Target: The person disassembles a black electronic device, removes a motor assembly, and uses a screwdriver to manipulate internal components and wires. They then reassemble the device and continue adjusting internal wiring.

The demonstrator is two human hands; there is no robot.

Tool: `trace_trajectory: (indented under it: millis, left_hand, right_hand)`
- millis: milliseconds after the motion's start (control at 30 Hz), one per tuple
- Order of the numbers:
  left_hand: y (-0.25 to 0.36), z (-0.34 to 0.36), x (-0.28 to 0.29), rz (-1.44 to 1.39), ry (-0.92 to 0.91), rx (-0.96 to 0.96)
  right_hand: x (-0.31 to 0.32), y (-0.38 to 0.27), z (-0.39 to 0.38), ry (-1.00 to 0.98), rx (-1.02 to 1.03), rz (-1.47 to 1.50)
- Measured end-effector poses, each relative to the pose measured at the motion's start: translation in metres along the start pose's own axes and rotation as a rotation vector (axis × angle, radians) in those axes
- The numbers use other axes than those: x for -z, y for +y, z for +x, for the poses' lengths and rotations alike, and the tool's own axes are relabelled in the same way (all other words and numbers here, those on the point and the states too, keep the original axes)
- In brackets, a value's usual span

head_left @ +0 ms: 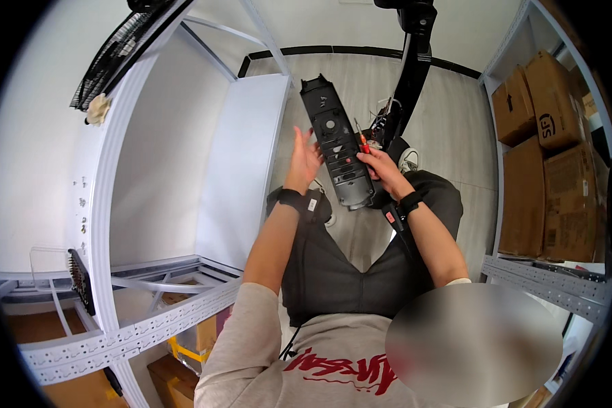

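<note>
A long black plastic cover [336, 146] with ribs, slots and a round hole is tilted over my knees, its far end leaning left. My left hand [306, 160] is at its left edge, thumb spread away and fingertips partly hidden by the edge; whether they bear its weight is unclear. In my right hand [385, 171] is a red-handled screwdriver [364, 145], its shaft pointing up and away. That hand is also against the cover's right edge. Just beyond, exposed wires [382, 119] show at the base of a black upright post [415, 75].
White metal shelving [241, 149] stands on my left, with small metal parts [83, 202] and a black grille [112, 58] on it. Brown cardboard boxes [523, 197] fill a rack on my right. My legs [360, 285] are below the cover, above the grey floor [455, 129].
</note>
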State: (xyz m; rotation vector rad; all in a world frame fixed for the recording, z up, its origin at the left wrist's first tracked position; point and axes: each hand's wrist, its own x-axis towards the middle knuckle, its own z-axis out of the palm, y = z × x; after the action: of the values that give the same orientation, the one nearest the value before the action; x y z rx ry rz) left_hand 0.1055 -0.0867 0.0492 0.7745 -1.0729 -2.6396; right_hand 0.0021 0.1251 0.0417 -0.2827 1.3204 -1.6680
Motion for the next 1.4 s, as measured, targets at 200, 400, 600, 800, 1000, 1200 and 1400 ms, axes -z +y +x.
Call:
trace_trajectory:
  millis: [200, 400, 600, 800, 1000, 1200, 1400]
  left_hand:
    - [-0.037, 0.013, 0.000, -0.206, -0.081, 0.159]
    - [-0.047, 0.027, 0.021, -0.373, -0.087, 0.162]
    - [-0.048, 0.037, 0.022, -0.248, -0.085, 0.173]
    - [-0.045, 0.033, 0.022, -0.265, -0.015, 0.086]
    - [-0.036, 0.025, 0.016, -0.287, 0.034, 0.091]
    - [-0.027, 0.022, 0.027, -0.329, 0.072, 0.076]
    - [-0.019, 0.017, 0.038, -0.359, 0.058, 0.051]
  right_hand:
    - [0.015, 0.017, 0.010, -0.080, -0.079, -0.079]
    - [0.014, 0.016, 0.014, -0.027, -0.028, -0.354]
    - [0.018, 0.014, 0.026, 0.239, 0.084, -0.504]
    - [0.010, -0.013, 0.025, 0.435, 0.097, -0.676]
    - [0.028, 0.006, 0.046, 0.437, 0.172, -0.831]
    - [0.043, 0.033, 0.063, 0.345, 0.074, -1.271]
    - [0.033, 0.060, 0.094, 0.192, 0.063, -1.733]
